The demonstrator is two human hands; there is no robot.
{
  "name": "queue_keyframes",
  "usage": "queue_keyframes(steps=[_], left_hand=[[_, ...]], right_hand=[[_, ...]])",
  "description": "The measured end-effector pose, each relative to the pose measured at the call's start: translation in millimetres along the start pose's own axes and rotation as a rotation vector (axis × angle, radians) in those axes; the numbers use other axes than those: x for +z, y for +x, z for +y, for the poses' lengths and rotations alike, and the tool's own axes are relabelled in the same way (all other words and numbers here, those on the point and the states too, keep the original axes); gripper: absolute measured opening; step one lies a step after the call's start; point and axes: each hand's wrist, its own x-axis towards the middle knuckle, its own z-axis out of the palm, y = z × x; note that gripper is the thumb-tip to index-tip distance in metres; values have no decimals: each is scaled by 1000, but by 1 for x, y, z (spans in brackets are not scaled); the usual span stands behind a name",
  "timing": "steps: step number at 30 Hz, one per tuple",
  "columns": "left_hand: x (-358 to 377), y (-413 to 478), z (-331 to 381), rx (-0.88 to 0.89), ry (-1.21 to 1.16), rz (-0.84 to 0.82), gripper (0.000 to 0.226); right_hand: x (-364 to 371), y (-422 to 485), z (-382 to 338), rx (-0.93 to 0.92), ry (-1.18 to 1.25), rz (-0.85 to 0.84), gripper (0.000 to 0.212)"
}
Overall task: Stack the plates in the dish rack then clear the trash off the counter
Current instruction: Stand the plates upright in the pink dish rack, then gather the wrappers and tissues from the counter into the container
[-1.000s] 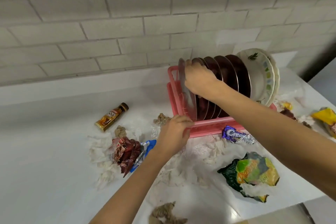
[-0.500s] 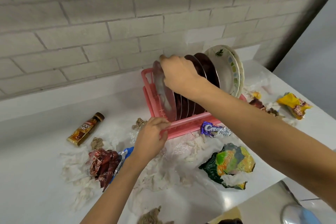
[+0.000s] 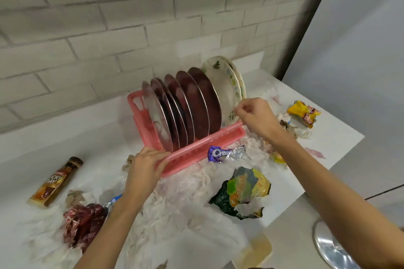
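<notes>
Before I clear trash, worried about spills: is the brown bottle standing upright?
No, the brown bottle lies on its side on the counter.

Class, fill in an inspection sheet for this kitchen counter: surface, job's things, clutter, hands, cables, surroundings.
Surface: white counter, littered across its middle and right.
Job's things: pink plastic dish rack holding round steel plates and white floral plates, all on edge.
Clutter: brown drink sachet, purple foil wrapper, crumpled green-yellow snack bag, red wrapper, yellow wrapper, white tissue scraps.
Hands: left hand grips the rack's front corner; right hand at a floral plate's rim, grip unclear.
Cables: nothing seen.
Surroundings: white brick-tile wall behind.
</notes>
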Motion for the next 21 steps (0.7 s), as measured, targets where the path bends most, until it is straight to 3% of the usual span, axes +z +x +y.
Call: queue_keyframes(steps=[4,8,15,21], left_hand=[[3,0,5,-47,-61,28,21],[1,1,7,-90,-97,27,23],[6,1,22,-126,-89,11,23],[6,-3,23,-158,-48,-15,23]], right_hand=[[17,-21,56,87,-179,-214,15],[57,-24,75,-14,-245,-371,23],[96,4,88,-77,-571,-450,30],[102,2,85,-120,-685,-433,27]])
